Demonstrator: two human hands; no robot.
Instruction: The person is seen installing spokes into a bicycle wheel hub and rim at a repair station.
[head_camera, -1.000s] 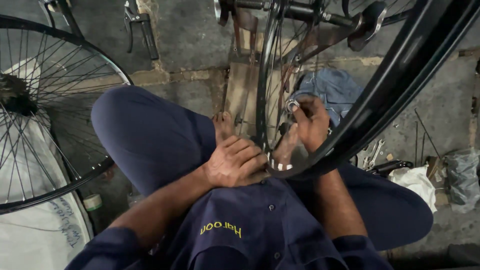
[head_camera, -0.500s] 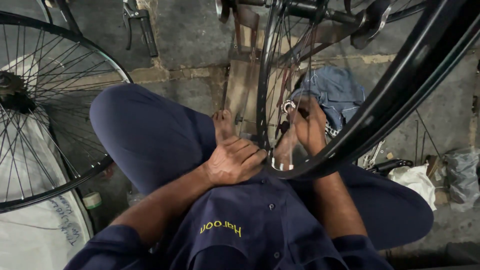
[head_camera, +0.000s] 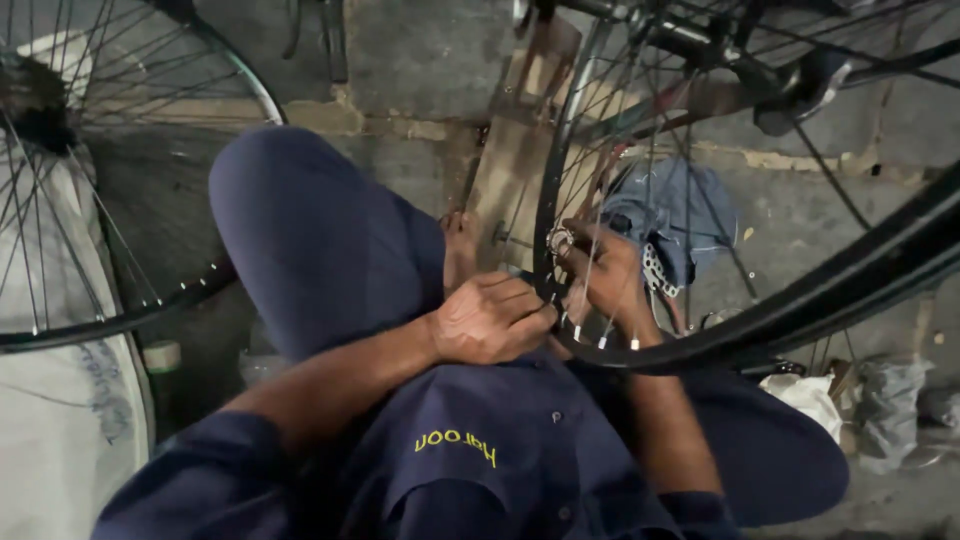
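I sit low on the floor in dark blue clothes, a black bicycle wheel rim (head_camera: 800, 310) standing on edge in front of me. My left hand (head_camera: 490, 320) rests curled against the rim's near side, fingertips at the spoke nipples. My right hand (head_camera: 605, 275) reaches through the thin metal spokes (head_camera: 590, 150) and pinches one near the rim; whether a small tool sits in the fingers is hidden. A wooden board (head_camera: 515, 180) lies under the wheel, my bare foot (head_camera: 460, 245) on it.
A second spoked wheel (head_camera: 110, 200) leans at the left over a white sack (head_camera: 60, 440). A blue cloth (head_camera: 685, 215) lies behind the rim. A bicycle frame part (head_camera: 790, 80) crosses the top right. Crumpled bags (head_camera: 880, 410) sit at the lower right on the concrete floor.
The view has tilted slightly. My right hand has shifted a little along the spokes near the rim; my left hand stays against the rim.
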